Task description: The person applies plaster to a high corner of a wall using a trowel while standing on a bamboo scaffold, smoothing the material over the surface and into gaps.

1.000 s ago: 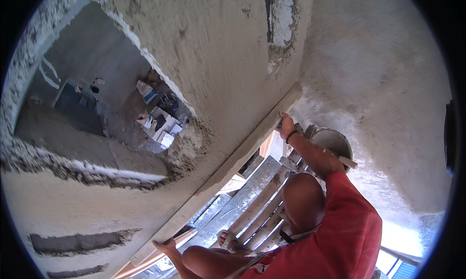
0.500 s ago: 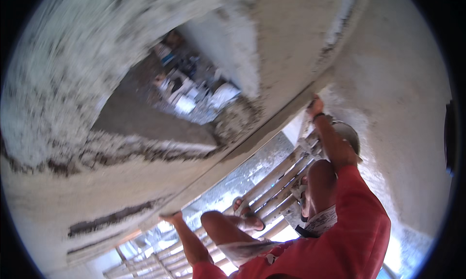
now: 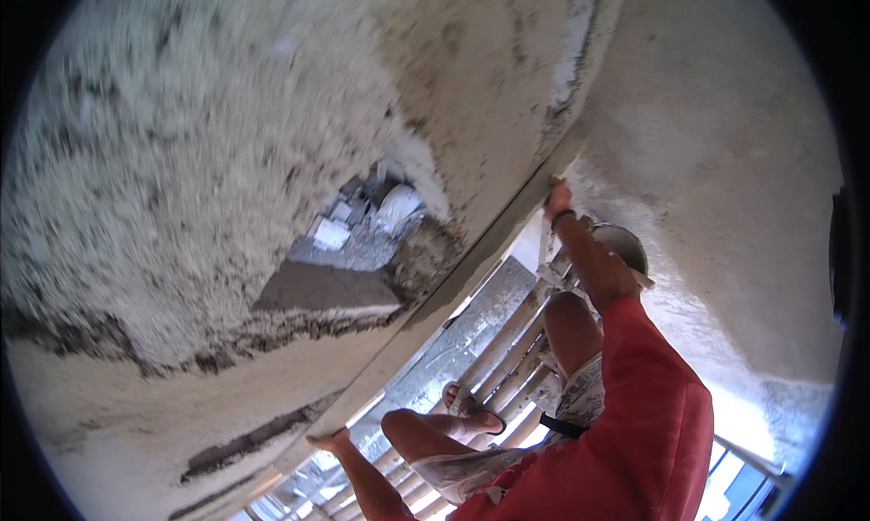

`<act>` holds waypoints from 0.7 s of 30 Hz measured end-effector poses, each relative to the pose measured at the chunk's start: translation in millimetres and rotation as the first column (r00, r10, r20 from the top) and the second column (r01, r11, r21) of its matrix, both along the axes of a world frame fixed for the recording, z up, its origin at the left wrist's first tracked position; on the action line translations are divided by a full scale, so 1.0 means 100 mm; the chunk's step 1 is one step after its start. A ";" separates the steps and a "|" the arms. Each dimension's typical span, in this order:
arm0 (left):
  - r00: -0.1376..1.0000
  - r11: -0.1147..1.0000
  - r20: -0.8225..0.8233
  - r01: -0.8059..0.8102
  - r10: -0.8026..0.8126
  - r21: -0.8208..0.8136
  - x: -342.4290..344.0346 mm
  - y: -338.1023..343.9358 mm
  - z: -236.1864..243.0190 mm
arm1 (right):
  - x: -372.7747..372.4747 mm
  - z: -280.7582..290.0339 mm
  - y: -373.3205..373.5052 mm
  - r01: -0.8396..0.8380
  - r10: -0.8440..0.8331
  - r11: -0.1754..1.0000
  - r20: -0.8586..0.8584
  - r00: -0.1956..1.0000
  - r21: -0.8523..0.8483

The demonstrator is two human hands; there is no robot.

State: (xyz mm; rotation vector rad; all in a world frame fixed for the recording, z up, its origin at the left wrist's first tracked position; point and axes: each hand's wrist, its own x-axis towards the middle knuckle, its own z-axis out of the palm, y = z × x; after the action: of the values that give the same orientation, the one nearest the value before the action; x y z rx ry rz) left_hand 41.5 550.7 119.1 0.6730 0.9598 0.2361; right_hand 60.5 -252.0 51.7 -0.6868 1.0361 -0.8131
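Note:
A long straightedge board point(image 3: 471, 272) runs slantwise along the plastered wall, from lower left to upper right. My right hand point(image 3: 558, 198), with a dark band at the wrist, is closed on its upper right part. Lower down, my left hand point(image 3: 330, 441) grips the board's near edge, its fingers partly hidden. Smooth damp-looking plaster point(image 3: 489, 77) lies just beyond the board. Farther left the wall surface is rough and pale point(image 3: 208, 159), blurred in places.
A hole point(image 3: 331, 285) in the wall shows rubble and white debris behind. Below me is a platform of wooden poles point(image 3: 507, 358) with gaps, my sandalled foot point(image 3: 471, 409) on it. A round bucket point(image 3: 623, 243) stands beside my right forearm. Another plastered wall point(image 3: 716, 159) rises on the right.
The view has shifted, and less of the hole shows now. Both hands keep their hold on the straightedge board; the left appears lower in the picture, the right farther left.

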 end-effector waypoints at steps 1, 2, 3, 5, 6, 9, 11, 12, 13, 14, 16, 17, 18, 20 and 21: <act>0.996 0.992 0.047 -0.083 0.079 0.093 -0.14 0.25 0.30 | 0.39 0.29 0.57 -0.076 0.069 0.997 0.201 0.977 0.025; 0.992 0.988 -0.007 -0.128 0.129 0.092 -0.12 0.24 0.36 | 0.36 0.48 0.58 -0.072 0.064 0.997 0.186 0.981 0.037; 0.990 0.987 -0.028 -0.135 0.138 0.088 -0.10 0.20 0.42 | 0.29 0.62 0.57 -0.069 0.060 0.996 0.162 0.985 0.049; 0.987 0.985 -0.060 -0.141 0.147 0.098 -0.05 0.13 0.56 | 0.23 0.89 0.58 -0.071 0.062 0.995 0.137 0.989 0.063; 0.989 0.988 -0.076 -0.120 0.127 0.096 0.00 0.08 0.60 | 0.13 0.94 0.46 -0.050 0.043 0.997 0.144 0.989 0.051; 0.993 0.995 -0.072 -0.099 0.098 -0.010 0.05 0.14 0.75 | 0.06 1.15 0.33 -0.042 0.035 0.998 0.158 0.987 0.039; 0.989 0.991 -0.069 -0.132 0.131 -0.020 0.05 0.24 0.89 | 0.14 1.36 0.44 -0.086 0.078 0.995 0.146 0.986 0.052; 0.989 0.991 -0.070 -0.131 0.130 -0.009 0.05 0.22 0.97 | 0.12 1.46 0.43 -0.090 0.083 0.995 0.138 0.987 0.044; 0.989 0.992 -0.071 -0.130 0.130 0.003 0.04 0.20 1.04 | 0.12 1.56 0.43 -0.093 0.088 0.995 0.130 0.988 0.035; 0.989 0.992 -0.072 -0.129 0.129 0.014 0.03 0.18 1.12 | 0.10 1.67 0.43 -0.097 0.093 0.995 0.123 0.988 0.026; 0.989 0.991 -0.068 -0.130 0.132 0.027 0.01 0.15 1.29 | 0.09 1.88 0.44 -0.084 0.082 0.996 0.171 0.982 0.005; 0.989 0.991 -0.067 -0.132 0.134 0.033 0.00 0.14 1.37 | 0.08 1.99 0.45 -0.079 0.078 0.997 0.195 0.978 -0.006; 0.991 0.992 -0.043 -0.123 0.123 0.008 -0.01 0.18 1.44 | 0.10 2.11 0.47 -0.088 0.082 0.996 0.172 0.982 0.028; 0.994 0.993 0.006 -0.107 0.108 -0.039 -0.04 0.27 1.60 | 0.16 2.34 0.52 -0.107 0.095 0.989 0.125 0.988 0.098; 0.994 0.994 -0.013 -0.112 0.112 -0.018 -0.05 0.25 1.67 | 0.13 2.42 0.51 -0.110 0.099 0.990 0.117 0.988 0.089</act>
State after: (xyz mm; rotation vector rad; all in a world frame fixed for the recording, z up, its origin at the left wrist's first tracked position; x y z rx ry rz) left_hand 36.0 575.8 285.9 0.6044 1.0115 0.3215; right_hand 73.9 -201.3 293.8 -0.6023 0.9229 -0.6991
